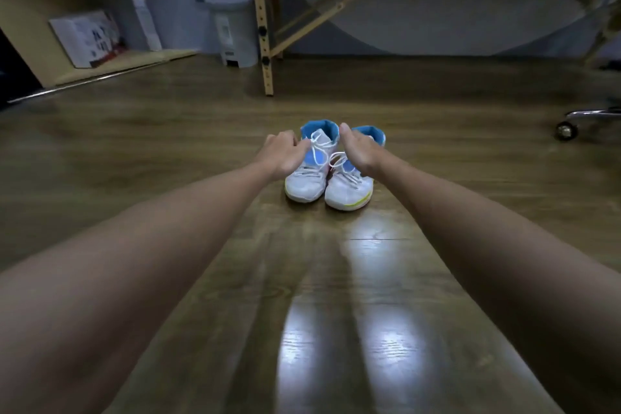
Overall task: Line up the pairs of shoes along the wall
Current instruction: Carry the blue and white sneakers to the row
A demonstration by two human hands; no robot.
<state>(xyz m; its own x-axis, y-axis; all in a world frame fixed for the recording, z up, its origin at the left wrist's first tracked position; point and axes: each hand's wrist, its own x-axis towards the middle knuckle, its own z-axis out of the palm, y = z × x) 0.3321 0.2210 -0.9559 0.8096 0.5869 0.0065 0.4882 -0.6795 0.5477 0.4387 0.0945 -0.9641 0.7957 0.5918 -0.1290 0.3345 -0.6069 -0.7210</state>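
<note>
A pair of white-and-blue shoes stands side by side on the wood floor, toes toward the camera, heels toward the wall (437, 10), still well apart from it. The left hand (280, 155) rests at the left shoe (311, 171), fingers curled near its laces; whether it grips is hard to tell. The right hand (358, 149) lies over the right shoe (349, 190), thumb up, its fingers hidden. Each shoe's long axis runs straight away from the person, in line with the arms, so each hand is nearest its own shoe.
</note>
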